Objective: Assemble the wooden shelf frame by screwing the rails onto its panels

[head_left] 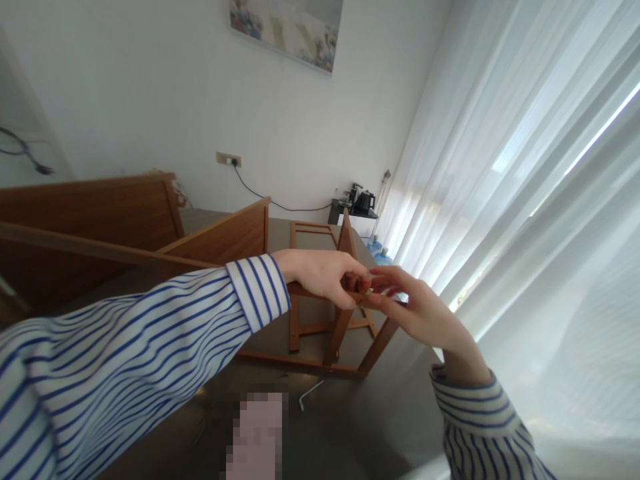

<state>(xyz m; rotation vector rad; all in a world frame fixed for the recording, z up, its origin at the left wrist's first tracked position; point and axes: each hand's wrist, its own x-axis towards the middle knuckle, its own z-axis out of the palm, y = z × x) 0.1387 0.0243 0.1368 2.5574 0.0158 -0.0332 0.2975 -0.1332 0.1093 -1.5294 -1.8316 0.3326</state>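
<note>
My left hand (325, 275) is closed around the upper rail of a brown wooden furniture frame (340, 330), thumb below and fingers over the far side. Right beside it, my right hand (423, 307) has its thumb and fingers brought together at the rail's end. Something small and shiny shows between the fingertips of both hands, too small to name. Below the hands, the frame's legs and lower rail rest on the grey-brown surface. An L-shaped hex key (311, 394) lies nearer to me on that surface, apart from both hands.
Large wooden panels (90, 220) stand at the left, joined by a long rail. Behind my hands are a flat wooden frame (314, 227) and an upright board (347, 233). A black kettle (365, 201) stands on a small cabinet. White curtains (500, 147) hang at the right.
</note>
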